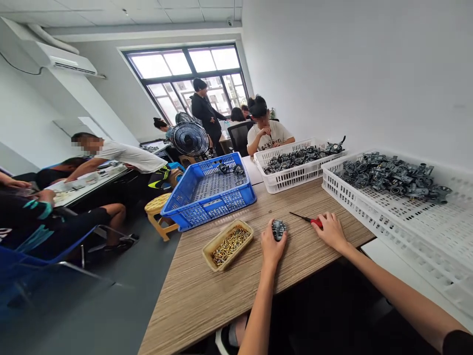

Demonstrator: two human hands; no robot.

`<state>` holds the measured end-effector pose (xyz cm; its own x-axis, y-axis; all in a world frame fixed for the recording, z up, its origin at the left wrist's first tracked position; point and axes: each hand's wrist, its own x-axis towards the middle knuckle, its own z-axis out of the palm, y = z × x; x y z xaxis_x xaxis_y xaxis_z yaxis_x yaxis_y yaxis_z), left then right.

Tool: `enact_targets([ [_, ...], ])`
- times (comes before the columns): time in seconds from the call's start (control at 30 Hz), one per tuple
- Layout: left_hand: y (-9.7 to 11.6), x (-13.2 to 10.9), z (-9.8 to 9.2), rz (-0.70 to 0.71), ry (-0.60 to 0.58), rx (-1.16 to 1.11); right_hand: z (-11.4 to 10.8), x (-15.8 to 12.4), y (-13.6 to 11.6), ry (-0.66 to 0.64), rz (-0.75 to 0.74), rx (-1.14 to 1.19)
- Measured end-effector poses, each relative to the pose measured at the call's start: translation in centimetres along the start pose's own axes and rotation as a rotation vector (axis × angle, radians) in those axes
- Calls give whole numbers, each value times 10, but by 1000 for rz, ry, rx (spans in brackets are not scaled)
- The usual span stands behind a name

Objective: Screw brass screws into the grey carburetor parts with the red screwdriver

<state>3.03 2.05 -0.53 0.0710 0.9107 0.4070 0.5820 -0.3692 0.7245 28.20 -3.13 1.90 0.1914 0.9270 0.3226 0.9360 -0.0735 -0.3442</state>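
My left hand [272,249] is curled around a grey metal carburetor [279,230] on the wooden table, thumb on one side and fingers on the other. To its right, my right hand [332,232] has its fingers closed over the red handle of a screwdriver [317,223]. The screwdriver's dark shaft lies low over the tabletop and points left, toward the carburetor, without touching it. Left of my left hand stands a cream tub [210,256] of brass-coloured screws.
A blue crate [207,213] with a few carburetors stands beyond the tub. Two white crates, one at the back [291,181] and one at the right [354,209], hold heaps of carburetors. A co-worker [271,134] sits opposite; others work at the left near a yellow stool [158,203].
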Motion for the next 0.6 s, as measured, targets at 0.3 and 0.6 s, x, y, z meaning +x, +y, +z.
enact_targets([
  [0.3,1,1,0,-83,81,-225,38,3,-75,-128,-368,492],
  [0.6,2,4,7,-208,243,-381,48,33,-115,-164,-217,445],
])
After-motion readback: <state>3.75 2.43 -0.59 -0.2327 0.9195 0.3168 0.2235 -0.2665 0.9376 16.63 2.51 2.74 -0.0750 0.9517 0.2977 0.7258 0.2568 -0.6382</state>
